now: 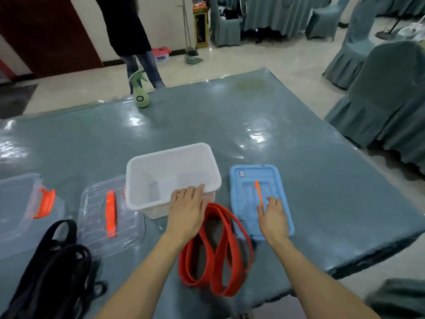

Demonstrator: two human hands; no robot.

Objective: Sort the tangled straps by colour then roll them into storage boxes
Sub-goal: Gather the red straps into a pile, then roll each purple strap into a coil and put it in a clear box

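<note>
A white storage box [172,157] stands open and empty in the middle of the table. My left hand [187,208] lies flat on its near rim, fingers straight. A red strap [216,252] lies looped on the table just below that hand. To the right lies a blue lid [253,178] with an orange handle [258,192]. My right hand [273,215] rests on the lid's near part, fingers relaxed, beside the orange handle. A heap of black straps [55,268] lies at the lower left.
A clear lid [110,217] with an orange handle and a clear box [20,203] with an orange latch sit on the left. A green spray bottle [140,93] stands at the far table edge. A person stands beyond it. Covered chairs [388,100] crowd the right.
</note>
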